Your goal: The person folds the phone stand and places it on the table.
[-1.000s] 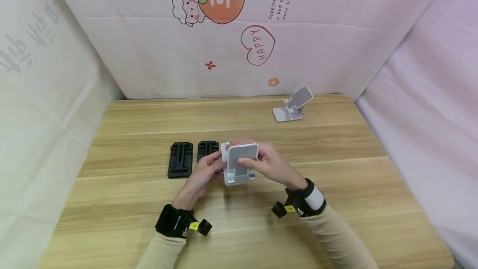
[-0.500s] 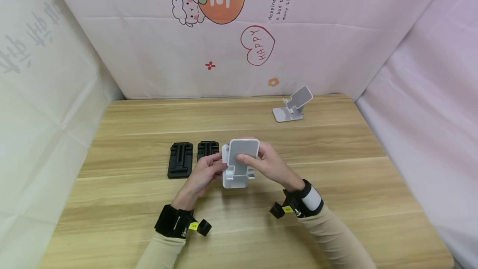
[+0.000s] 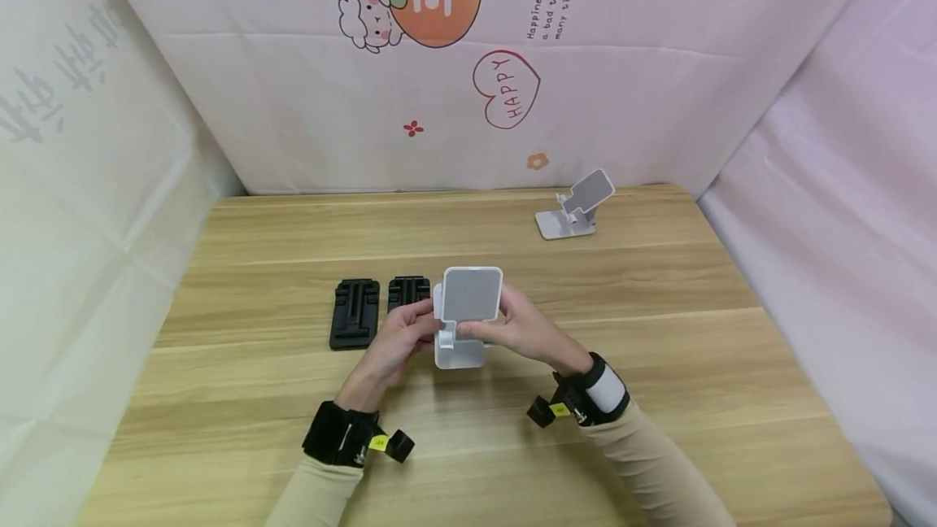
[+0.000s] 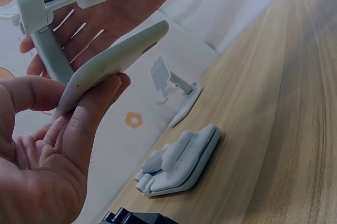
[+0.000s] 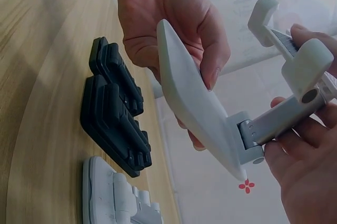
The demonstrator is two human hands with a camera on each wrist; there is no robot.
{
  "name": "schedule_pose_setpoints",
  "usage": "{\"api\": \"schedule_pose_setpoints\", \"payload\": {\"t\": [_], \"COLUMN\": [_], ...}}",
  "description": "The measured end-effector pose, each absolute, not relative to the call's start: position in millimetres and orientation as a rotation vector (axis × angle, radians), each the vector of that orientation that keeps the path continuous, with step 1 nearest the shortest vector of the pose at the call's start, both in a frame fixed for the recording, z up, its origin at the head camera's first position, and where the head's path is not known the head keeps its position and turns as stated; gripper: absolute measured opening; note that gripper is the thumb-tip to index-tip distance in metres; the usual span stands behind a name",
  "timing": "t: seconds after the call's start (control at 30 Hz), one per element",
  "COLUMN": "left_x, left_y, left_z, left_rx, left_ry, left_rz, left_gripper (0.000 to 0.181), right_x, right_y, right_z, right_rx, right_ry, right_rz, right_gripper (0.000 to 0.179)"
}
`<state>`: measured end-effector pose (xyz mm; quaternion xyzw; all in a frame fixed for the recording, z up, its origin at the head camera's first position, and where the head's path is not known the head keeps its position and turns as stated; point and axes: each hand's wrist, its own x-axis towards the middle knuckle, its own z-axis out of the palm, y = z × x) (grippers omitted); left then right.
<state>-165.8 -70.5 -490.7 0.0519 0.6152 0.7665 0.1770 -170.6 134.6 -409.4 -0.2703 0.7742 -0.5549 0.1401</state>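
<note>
A white phone stand with a grey-padded plate (image 3: 472,293) is held above the table between both hands, partly unfolded. My left hand (image 3: 395,348) pinches the edge of its flat base (image 5: 184,92) between thumb and fingers. My right hand (image 3: 530,332) grips the upper part, thumb across the lower end of the padded plate and fingers behind it. In the right wrist view, a metallic arm (image 5: 276,121) joins the base to the plate with its two white hooks. Just beyond the left hand lie two folded black phone stands (image 3: 355,314), one partly hidden by that hand.
Toward the back right of the wooden table (image 3: 293,234) stands an unfolded white phone stand (image 3: 567,224). A folded white phone stand (image 4: 181,161) lies by the black ones, concealed in the head view. A printed white cloth (image 3: 622,96) hangs behind the table.
The padded plate has swung on its joint, its top edge rising and then tipping. My right thumb has slid to the plate's lower end, while the left hand stays nearly still.
</note>
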Motion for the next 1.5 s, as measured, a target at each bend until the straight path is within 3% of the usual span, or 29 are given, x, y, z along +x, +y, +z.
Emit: {"api": "schedule_pose_setpoints", "payload": {"t": [1.1, 1.5], "left_x": [-166.8, -167.5], "left_y": [-65.1, -66.8], "left_z": [-492.2, -495.0], "left_rx": [0.149, 0.174], "left_ry": [1.676, 1.663], "left_rz": [2.166, 2.153], "left_gripper": [0.047, 0.047], "right_x": [-171.9, -174.8], "right_y": [133.8, 130.7], "right_z": [-411.2, -414.7], "right_rx": [-0.893, -0.914], "right_ry": [2.343, 2.366], "right_rz": [-1.675, -1.731], "right_gripper": [0.04, 0.044]}}
